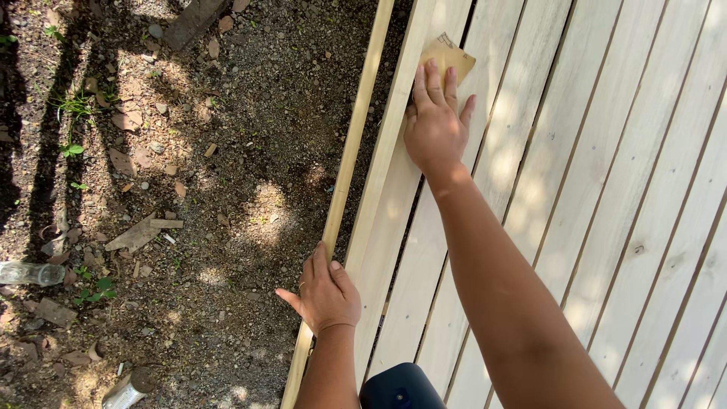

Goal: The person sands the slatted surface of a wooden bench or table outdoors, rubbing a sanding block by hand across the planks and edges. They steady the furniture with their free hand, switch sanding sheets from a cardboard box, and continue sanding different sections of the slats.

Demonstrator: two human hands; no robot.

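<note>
Two hands in my view. Left hand (326,291): fingers spread, resting on the near edge of the pale wooden slat panel (606,189), gripping nothing. Right hand (435,125), farther along and well apart from the left: flat, pressing a tan sandpaper sheet (450,57) onto a slat. Left of both hands: gravel ground (189,189).

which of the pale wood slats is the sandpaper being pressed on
The second slat from the left edge: the right hand presses the tan sandpaper there. The other slats are bare.
</note>
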